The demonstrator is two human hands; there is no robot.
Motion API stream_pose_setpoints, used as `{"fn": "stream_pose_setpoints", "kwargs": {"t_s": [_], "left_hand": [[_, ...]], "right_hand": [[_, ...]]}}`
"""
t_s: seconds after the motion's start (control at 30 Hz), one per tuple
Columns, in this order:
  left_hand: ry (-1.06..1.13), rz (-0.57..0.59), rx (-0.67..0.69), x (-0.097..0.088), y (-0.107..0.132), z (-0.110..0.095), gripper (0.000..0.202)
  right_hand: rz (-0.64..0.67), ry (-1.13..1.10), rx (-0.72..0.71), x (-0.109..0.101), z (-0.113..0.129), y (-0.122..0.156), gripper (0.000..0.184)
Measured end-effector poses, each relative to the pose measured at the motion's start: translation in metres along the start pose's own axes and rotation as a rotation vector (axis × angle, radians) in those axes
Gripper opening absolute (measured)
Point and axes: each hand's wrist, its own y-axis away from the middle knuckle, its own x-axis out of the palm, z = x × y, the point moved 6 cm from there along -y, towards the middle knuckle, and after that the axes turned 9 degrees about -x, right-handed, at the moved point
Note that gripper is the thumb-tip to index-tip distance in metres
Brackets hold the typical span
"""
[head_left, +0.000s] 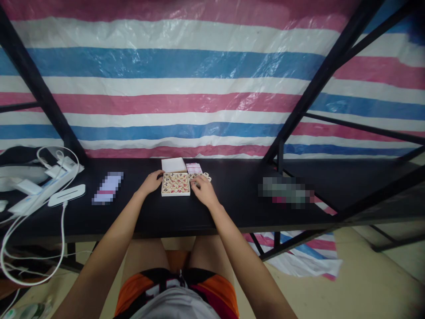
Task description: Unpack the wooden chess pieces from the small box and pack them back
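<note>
An open white box [175, 193] of round Chinese chess pieces [176, 182] sits on the black tabletop in front of me. The pieces lie in rows and bear red and black characters. My left hand [153, 181] rests at the box's left side, fingers extended, with the fingertips at its upper left corner. Just right of the box is my right hand [204, 191], its thumb and fingers curled together around what looks like a piece, partly hidden. Several loose pieces [206, 177] lie beyond its fingers.
Behind the box lie a white lid [174, 165] and a pink-and-white printed paper [194, 168]. A blurred-out phone-like object [108, 188] is at left, near a power strip [49, 181] with white cables. Another blurred item [285, 190] lies right. Black frame posts and a striped sheet [179, 102] stand behind.
</note>
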Motion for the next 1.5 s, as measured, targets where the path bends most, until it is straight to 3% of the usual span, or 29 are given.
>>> {"fn": "stream_pose_setpoints", "kwargs": {"t_s": [0.1,0.2,0.43,0.63,0.87,1.07,1.3,1.5], "left_hand": [[0.008,-0.009,0.013,0.0,0.0,0.0,0.035],[0.012,-0.011,0.01,0.0,-0.001,0.0,0.035],[0.001,-0.012,0.012,0.0,-0.002,0.002,0.034],[0.018,-0.024,0.033,0.0,-0.002,0.004,0.032],[0.008,-0.025,0.021,-0.001,-0.001,0.002,0.032],[0.021,-0.024,0.01,0.0,-0.001,0.002,0.032],[0.004,-0.016,-0.003,-0.002,0.002,-0.002,0.032],[0.011,-0.014,-0.01,-0.002,0.001,0.0,0.033]], "right_hand": [[0.134,0.032,-0.196,0.017,0.037,-0.001,0.022],[0.225,0.058,-0.288,0.03,0.054,-0.002,0.025],[0.248,0.174,-0.221,0.037,0.035,-0.031,0.027],[0.392,0.245,-0.201,0.065,0.036,-0.051,0.022],[0.243,0.237,-0.168,0.059,0.033,-0.048,0.029],[0.301,0.227,-0.073,0.062,0.021,-0.045,0.02],[0.252,0.216,-0.033,0.059,0.015,-0.043,0.025],[0.166,0.029,0.006,0.051,0.006,-0.043,0.031]]}}
